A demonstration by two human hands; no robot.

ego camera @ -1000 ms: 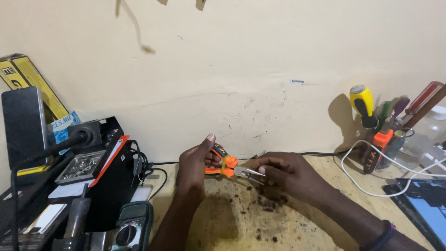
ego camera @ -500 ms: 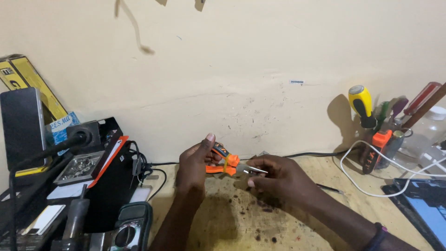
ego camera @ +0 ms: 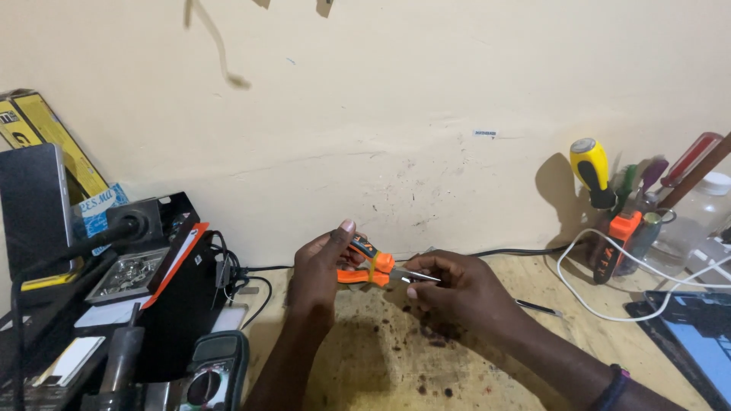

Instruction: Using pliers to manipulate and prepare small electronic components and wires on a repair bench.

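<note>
Head view looks down on a stained, dark-spotted wooden bench (ego camera: 487,365) set against a cream wall. Raised just above it, the left hand (ego camera: 324,266) is curled round a small pair of cutters with orange and black rubber handles (ego camera: 367,266), their short metal nose pointing right. The right hand (ego camera: 453,285) pinches a thin silvery metal strip (ego camera: 415,275) at the nose; whether they touch is unclear.

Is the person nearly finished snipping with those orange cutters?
Hard to tell. Nothing looks finished yet. The left hand grips the orange cutters, whose jaws sit on a thin metal piece pinched by the right hand. Whether it is cut through cannot be seen. The screwdrivers stand unused.
</note>
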